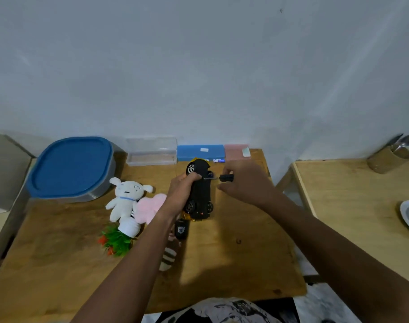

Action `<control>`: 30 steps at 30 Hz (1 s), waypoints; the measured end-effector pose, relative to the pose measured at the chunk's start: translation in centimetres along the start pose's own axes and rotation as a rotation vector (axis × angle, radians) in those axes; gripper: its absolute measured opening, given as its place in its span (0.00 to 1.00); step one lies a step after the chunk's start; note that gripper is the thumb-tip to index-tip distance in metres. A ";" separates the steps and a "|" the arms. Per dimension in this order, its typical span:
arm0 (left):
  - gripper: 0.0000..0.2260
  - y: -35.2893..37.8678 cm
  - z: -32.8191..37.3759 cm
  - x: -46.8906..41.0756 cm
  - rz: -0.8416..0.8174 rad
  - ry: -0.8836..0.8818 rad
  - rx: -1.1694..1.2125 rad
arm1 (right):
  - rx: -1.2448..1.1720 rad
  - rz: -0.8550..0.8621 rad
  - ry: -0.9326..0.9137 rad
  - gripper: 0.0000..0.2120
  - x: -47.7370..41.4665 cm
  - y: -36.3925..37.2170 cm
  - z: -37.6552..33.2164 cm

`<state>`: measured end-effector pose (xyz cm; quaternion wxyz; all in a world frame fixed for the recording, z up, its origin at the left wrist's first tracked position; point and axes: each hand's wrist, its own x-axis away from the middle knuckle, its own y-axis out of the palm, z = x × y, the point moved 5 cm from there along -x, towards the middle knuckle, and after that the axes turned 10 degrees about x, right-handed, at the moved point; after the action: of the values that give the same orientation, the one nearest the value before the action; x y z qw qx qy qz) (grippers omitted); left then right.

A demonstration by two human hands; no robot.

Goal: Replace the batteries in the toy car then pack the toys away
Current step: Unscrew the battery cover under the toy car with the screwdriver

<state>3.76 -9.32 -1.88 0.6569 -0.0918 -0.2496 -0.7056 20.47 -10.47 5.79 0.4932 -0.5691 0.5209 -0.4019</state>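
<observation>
A yellow toy car [200,190] is tipped on its side with its black underside facing right. My left hand [183,192] grips it around the middle, above the wooden table [233,252]. My right hand [244,180] holds a black-handled screwdriver [223,178], whose tip touches the car's underside. A black remote control [181,229] lies on the table just below the car. New batteries [218,160] in blue wrap lie behind the car. A white plush dog [126,199], a pink plush [151,207] and a small potted toy plant [119,238] lie to the left.
A grey tub with a blue lid [70,169] stands at the back left. A clear case [151,151], a blue case [200,152] and a pink case [236,151] line the wall. A striped toy [167,258] lies under my left forearm. A second table [352,206] with a utensil holder [389,159] is to the right.
</observation>
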 end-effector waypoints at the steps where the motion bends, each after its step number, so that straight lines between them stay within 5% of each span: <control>1: 0.09 -0.1 0.1 -0.2 0.009 0.002 -0.005 | 0.049 -0.028 0.009 0.14 -0.3 0.3 -0.1; 5: 0.10 -0.5 -0.5 -0.9 -0.008 -0.015 -0.069 | 0.055 -0.072 0.055 0.22 -0.6 0.9 -0.3; 12: 0.11 -1.0 -1.7 -0.8 -0.033 -0.041 -0.053 | -0.091 -0.005 -0.053 0.05 -0.7 0.8 -0.5; 20: 0.15 -1.0 -3.4 -0.6 -0.045 -0.107 0.016 | -0.113 0.059 0.019 0.16 -0.1 1.4 -0.2; 24: 0.20 -0.5 -4.1 -0.6 -0.070 -0.160 0.106 | -0.215 0.117 0.050 0.07 0.1 1.2 0.3; 30: 0.17 -0.8 -4.3 -1.1 -0.090 -0.181 0.111 | -0.303 0.059 0.011 0.18 0.1 1.3 0.7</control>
<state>3.98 -10.41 -6.25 0.6033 -0.1073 -0.3505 -0.7083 20.91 -10.42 4.34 0.4105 -0.6194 0.5945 -0.3072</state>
